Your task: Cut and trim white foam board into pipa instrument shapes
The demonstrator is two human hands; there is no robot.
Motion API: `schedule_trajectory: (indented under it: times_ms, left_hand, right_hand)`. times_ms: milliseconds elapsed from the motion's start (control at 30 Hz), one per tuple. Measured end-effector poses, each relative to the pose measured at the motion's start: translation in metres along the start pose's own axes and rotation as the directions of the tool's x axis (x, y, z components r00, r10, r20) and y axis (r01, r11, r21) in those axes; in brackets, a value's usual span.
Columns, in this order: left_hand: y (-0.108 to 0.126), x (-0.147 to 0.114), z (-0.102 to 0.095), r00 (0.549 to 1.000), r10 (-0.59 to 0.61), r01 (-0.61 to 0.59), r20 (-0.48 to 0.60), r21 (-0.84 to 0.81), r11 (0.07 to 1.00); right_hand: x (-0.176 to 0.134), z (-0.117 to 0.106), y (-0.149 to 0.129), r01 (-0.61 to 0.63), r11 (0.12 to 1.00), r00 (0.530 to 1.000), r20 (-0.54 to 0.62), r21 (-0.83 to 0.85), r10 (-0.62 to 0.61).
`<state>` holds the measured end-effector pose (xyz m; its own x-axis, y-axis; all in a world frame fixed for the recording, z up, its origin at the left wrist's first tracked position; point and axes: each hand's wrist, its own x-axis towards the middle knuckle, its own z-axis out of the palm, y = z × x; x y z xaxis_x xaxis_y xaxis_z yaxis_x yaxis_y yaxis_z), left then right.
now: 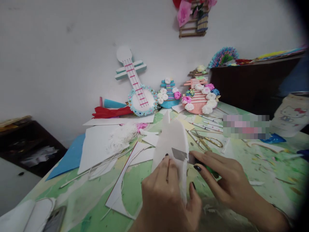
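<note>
One white foam-board pc. (169,135) is held over tbl. (60,199) by L hand (166,187), fingers clamped on it; utility knife (178,154) at its edge is gripped in R hand (224,177), fingers closed tight. Papers (40,156) noted in shelf (45,137).

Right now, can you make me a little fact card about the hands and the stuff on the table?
Left hand: fingers on the white board
Right hand: grips a knife
Knife position: across the board's right edge
Left of board: white string
Right of board: gold-handled scissors
Back row: white instrument craft, blue craft, pink craft
Far right: jar with a cat picture
</note>
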<state>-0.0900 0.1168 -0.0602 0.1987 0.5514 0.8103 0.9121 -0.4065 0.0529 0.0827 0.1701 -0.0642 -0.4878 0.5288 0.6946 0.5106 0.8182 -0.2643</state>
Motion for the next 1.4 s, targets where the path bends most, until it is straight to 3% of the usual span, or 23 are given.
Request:
schedule_trajectory:
  times_ms: [100,167,300,433,700,1000,1233,1400]
  left_hand:
    - [0.006,0.005,-0.007,0.996,-0.084,0.085,0.043,-0.036,0.996]
    - [0.008,0.005,-0.006,0.995,-0.094,0.095,-0.015,0.058,0.994]
    - [0.007,0.001,0.005,0.993,0.012,0.024,-0.117,0.297,0.955]
    - [0.005,-0.002,0.011,0.980,0.149,-0.090,-0.131,0.374,0.923]
    - [-0.005,-0.011,0.015,0.957,0.242,-0.186,-0.160,0.303,0.935]
    - [-0.017,-0.021,0.022,0.956,0.243,-0.215,-0.165,0.172,0.961]
    - [-0.018,-0.028,0.029,0.948,0.276,-0.253,-0.159,0.149,0.956]
    - [-0.018,-0.029,0.028,0.952,0.249,-0.228,-0.178,0.133,0.965]
  right_hand:
    - [0.005,0.000,-0.007,0.043,0.999,0.999,0.027,-0.006,-0.043]
    - [0.007,0.000,-0.011,0.057,0.998,0.998,0.030,-0.005,-0.057]
    - [0.007,0.002,-0.016,0.057,0.998,0.998,0.015,-0.007,-0.057]
    - [0.008,0.004,-0.019,0.041,0.999,0.999,-0.010,-0.008,-0.041]
    - [0.005,0.006,-0.021,0.032,0.999,0.998,0.046,-0.007,-0.031]
    - [-0.004,0.011,-0.019,0.029,0.999,0.995,0.093,-0.015,-0.028]
    - [-0.006,0.016,-0.021,0.058,0.998,0.998,0.028,-0.034,-0.057]
    - [-0.008,0.014,-0.016,0.044,0.999,0.998,0.044,-0.006,-0.044]
